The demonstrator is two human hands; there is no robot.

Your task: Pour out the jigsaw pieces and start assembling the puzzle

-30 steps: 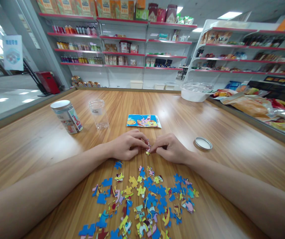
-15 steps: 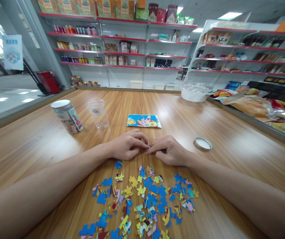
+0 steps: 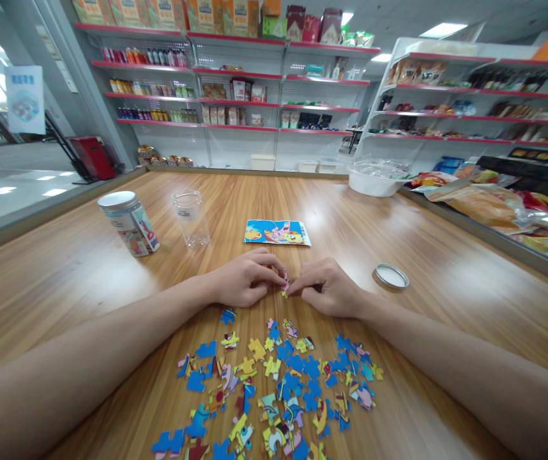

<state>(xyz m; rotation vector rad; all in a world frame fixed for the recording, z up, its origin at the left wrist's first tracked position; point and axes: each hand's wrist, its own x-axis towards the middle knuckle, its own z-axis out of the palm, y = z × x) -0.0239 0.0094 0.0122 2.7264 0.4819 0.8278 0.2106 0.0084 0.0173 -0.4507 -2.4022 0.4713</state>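
Observation:
Above the middle of the table, my left hand (image 3: 248, 278) has its fingers curled round a small group of pink and yellow puzzle pieces (image 3: 285, 289), partly hidden behind the fingertips. From the right, the index fingertip of my right hand (image 3: 327, 287) reaches the edge of those pieces; its other fingers are folded in, with nothing visible in them. Many loose puzzle pieces (image 3: 294, 363), mostly blue and yellow, are scattered nearer to me between my forearms. Just beyond my hands lies a blue picture card (image 3: 278, 233) with cartoon characters.
At the left stand a printed canister (image 3: 133, 227) with a white lid and a clear plastic jar (image 3: 192, 220). A silver ring-shaped lid (image 3: 391, 276) lies to the right. A white bowl (image 3: 377, 184) and snack packets (image 3: 489, 201) are at the far right. Stocked shelves (image 3: 235, 73) stand behind.
My right hand has shifted slightly up and to the right. More of the pink and yellow pieces now shows between the two hands. My left hand is nearly still.

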